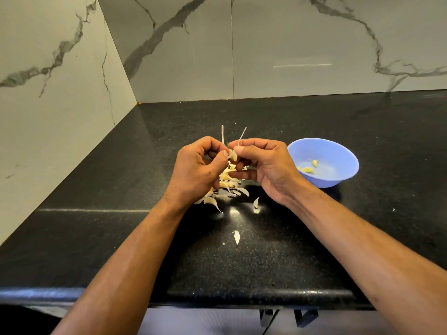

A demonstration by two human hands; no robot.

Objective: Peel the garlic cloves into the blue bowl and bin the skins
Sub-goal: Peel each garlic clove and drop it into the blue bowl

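Black counter (314,238): I am seeing left hand (196,170) and right hand (263,163) pinching one garlic clove (232,154) between them; blue bowl (338,151) sitting just right of the right hand.

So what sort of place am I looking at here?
Most likely a home kitchen corner. A polished black stone countertop meets marble-look wall tiles, and both hands, left hand and right hand, pinch a garlic clove beside a blue bowl holding peeled cloves.
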